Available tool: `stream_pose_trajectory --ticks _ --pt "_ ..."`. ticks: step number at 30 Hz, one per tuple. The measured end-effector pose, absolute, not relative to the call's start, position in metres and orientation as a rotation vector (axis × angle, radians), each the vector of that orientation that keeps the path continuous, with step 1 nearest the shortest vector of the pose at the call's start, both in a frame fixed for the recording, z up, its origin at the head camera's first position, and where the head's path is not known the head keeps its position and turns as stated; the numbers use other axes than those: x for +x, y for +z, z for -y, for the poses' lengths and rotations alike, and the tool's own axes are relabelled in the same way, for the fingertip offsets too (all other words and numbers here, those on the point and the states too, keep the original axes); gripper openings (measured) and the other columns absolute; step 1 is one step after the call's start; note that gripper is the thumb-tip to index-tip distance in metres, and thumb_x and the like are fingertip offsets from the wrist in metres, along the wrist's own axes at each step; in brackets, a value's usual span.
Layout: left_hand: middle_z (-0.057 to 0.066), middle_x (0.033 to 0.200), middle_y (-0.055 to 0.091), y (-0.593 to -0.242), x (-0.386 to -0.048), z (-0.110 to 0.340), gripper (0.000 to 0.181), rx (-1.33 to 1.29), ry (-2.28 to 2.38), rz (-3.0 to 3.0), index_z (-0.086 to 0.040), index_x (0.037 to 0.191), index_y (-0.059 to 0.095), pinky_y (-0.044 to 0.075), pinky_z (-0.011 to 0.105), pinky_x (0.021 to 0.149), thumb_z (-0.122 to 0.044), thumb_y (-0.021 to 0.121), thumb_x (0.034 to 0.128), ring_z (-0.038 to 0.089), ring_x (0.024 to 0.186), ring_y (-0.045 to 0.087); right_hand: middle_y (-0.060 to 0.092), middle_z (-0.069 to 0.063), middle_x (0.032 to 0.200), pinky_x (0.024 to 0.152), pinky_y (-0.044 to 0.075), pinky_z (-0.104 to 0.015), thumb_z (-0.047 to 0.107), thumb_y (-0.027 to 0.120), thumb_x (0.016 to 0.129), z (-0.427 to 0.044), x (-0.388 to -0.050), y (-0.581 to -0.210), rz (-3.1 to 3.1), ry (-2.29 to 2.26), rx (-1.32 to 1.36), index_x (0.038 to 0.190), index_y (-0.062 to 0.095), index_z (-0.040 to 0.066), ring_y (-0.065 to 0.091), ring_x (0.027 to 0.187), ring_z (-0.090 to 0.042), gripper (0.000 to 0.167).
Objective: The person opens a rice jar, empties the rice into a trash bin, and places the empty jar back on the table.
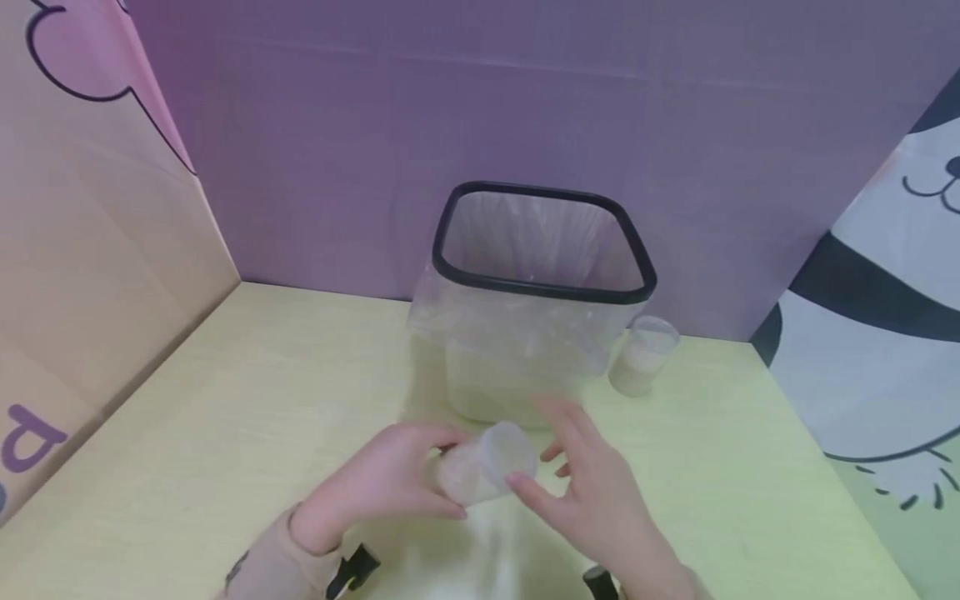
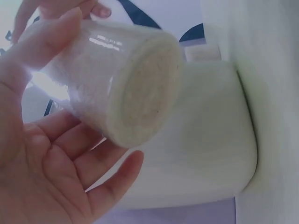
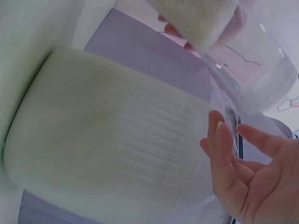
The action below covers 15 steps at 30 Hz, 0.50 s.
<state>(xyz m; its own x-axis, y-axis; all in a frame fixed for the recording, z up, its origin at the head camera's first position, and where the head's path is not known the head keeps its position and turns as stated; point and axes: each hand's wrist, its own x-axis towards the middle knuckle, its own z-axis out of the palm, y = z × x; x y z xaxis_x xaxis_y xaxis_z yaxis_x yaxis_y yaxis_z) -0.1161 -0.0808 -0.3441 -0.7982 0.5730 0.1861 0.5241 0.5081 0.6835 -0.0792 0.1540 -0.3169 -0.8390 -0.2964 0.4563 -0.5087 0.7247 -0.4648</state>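
Observation:
My left hand (image 1: 386, 475) grips a clear plastic jar (image 1: 468, 473) with pale, whitish contents, tilted so its round top end turns toward my right hand. In the left wrist view, the jar's base (image 2: 147, 93) shows, with the thumb and fingers around its side. Beside the top end, my right hand (image 1: 603, 492) has its fingers loosely extended; the right wrist view shows nothing held and space between it and the jar. Behind both hands stands a white bin (image 1: 517, 375) with a black rim and a clear bag lining it.
A second clear jar (image 1: 643, 358) with whitish contents stands just right of the bin on the pale yellow table (image 1: 300, 375). A purple backdrop (image 1: 315, 167) rises behind, with printed side panels at left and right.

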Motion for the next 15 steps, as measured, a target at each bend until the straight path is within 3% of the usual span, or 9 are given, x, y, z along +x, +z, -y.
stream_pose_trajectory --ticks 6,9,15 --pt "-0.013 0.096 0.068 -0.3445 -0.1133 0.0748 0.055 1.054 1.117 -2.692 -0.017 0.111 0.067 0.05 0.024 0.078 -0.025 0.086 0.0607 0.0 0.081 0.056 0.058 -0.005 0.121 0.055 0.046 -0.016 0.041 0.074 0.076 -0.1441 -0.0792 -0.324 2.567 0.723 0.682 0.129 0.054 0.012 0.055 0.071 -0.005 0.063" --pt "-0.012 0.094 0.068 -0.3431 -0.1125 0.074 0.054 1.068 1.099 -2.694 -0.016 0.11 0.067 0.049 0.022 0.074 -0.025 0.086 0.0607 -0.001 0.079 0.056 0.06 -0.004 0.113 0.057 0.046 -0.018 0.041 0.073 0.077 -0.1433 -0.0798 -0.3255 2.535 0.672 0.698 0.126 0.057 0.011 0.053 0.07 -0.004 0.06" --pt "-0.011 0.092 0.068 -0.3422 -0.1111 0.0725 0.054 1.061 1.083 -2.689 -0.015 0.109 0.067 0.049 0.021 0.072 -0.027 0.087 0.0603 -0.002 0.076 0.055 0.061 0.0 0.1 0.054 0.041 -0.011 0.036 0.076 0.075 -0.1424 -0.0802 -0.3255 2.48 0.704 0.742 0.112 0.063 0.006 0.046 0.063 0.003 0.049"
